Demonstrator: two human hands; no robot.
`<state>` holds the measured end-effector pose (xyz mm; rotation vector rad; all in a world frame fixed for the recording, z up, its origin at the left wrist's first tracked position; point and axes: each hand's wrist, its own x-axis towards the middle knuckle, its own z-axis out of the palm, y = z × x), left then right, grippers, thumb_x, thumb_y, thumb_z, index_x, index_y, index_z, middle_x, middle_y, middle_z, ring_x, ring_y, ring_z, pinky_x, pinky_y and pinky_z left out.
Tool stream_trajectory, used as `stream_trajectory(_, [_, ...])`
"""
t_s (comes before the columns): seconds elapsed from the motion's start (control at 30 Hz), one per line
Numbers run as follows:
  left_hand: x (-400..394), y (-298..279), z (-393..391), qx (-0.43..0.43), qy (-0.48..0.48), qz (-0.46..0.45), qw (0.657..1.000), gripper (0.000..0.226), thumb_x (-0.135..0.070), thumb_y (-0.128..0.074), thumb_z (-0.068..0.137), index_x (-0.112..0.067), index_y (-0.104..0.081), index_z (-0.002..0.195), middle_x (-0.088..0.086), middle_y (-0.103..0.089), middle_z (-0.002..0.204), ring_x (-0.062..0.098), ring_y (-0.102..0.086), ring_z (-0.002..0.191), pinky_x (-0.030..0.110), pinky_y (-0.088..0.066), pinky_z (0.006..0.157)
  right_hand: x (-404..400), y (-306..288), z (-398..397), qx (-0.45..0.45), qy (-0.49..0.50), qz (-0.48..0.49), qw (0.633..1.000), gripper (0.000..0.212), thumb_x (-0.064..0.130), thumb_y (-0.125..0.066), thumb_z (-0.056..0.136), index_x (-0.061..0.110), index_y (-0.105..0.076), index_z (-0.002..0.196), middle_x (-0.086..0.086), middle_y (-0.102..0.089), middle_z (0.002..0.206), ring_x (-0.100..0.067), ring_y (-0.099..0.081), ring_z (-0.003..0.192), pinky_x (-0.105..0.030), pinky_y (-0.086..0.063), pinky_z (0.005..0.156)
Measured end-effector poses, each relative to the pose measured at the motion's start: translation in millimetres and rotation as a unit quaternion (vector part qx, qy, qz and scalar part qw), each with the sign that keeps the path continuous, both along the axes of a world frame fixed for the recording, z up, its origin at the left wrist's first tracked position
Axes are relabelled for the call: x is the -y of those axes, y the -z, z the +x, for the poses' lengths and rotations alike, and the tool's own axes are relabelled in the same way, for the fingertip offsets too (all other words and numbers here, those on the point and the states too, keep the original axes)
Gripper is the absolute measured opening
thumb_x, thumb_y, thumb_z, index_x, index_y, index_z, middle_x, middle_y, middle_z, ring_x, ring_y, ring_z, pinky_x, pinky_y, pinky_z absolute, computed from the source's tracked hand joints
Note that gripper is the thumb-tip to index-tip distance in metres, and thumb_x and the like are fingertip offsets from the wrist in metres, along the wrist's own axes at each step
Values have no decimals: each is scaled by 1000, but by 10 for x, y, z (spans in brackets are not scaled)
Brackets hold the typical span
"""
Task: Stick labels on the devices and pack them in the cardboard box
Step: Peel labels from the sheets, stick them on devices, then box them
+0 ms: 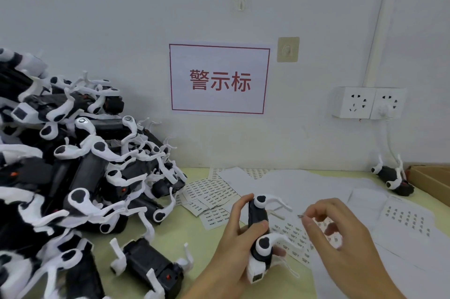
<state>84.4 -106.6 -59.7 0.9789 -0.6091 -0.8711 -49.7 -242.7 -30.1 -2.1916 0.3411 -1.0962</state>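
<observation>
Labelling step: label about to go on.
Left hand [237, 228] grips the device [258, 230]; right hand [341, 233] pinches a label [301, 215], needing careful placement.

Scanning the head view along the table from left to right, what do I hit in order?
Pile of devices → left hand gripping a device → right hand pinching a label → lone device → cardboard box.

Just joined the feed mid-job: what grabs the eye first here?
The big heap of black-and-white devices piled at the left of the table. Next, the red-bordered sign on the wall ahead. Low in the middle, the left hand grips one device, while the right hand pinches a small label beside it.
</observation>
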Motion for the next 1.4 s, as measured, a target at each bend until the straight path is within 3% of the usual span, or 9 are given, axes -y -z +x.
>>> stream_trajectory(0.17, [13,19,9,-6,-5,-9,1000,62,-12,-74,74,-45,-60,124,28,-60,90,41,-66,70,40,-55,67,22,-359,210,-78,-68,-54,993,3,36,-61,90,38,-63,88,19,-56,107,-6,-53,110,-16,-40,84])
stream_trajectory(0.3, [8,30,45,-18,4,-20,1000,68,-14,-81,66,-41,-62,126,26,-65,94,38,-63,67,43,-56,72,151,-560,419,-178,-112,-67,975,8,35,-62,93,40,-63,87,23,-55,106,2,-52,111,-23,-41,95])
stream_trajectory(0.43, [29,50,98,-17,0,-14,1000,60,-8,-75,74,-38,-64,125,27,-70,102,38,-68,77,48,-57,76,257,-598,508,-256,-119,-91,955,12,34,-63,95,40,-63,84,24,-55,107,5,-50,110,-28,-42,101])
stream_trajectory(0.8, [19,48,85,-27,10,-8,1000,57,-9,-70,76,-37,-64,125,26,-69,107,36,-67,84,54,-48,88,160,-536,521,-268,-116,-131,947,16,27,-65,95,30,-69,79,22,-49,105,5,-47,104,-14,-37,88])
stream_trajectory(1.03, [19,22,67,-24,19,-10,999,57,-10,-72,73,-37,-63,124,25,-68,99,35,-66,76,48,-55,78,68,-525,520,-284,-93,-187,936,22,26,-60,96,33,-64,76,22,-42,109,-8,-45,109,-26,-41,92])
stream_trajectory(1.4, [-8,-20,24,-23,19,-17,999,56,-6,-69,75,-34,-63,123,26,-66,92,35,-63,67,43,-58,67,28,-536,510,-278,-95,-184,938,21,26,-61,96,33,-64,76,22,-42,109,-4,-44,109,-24,-41,92])
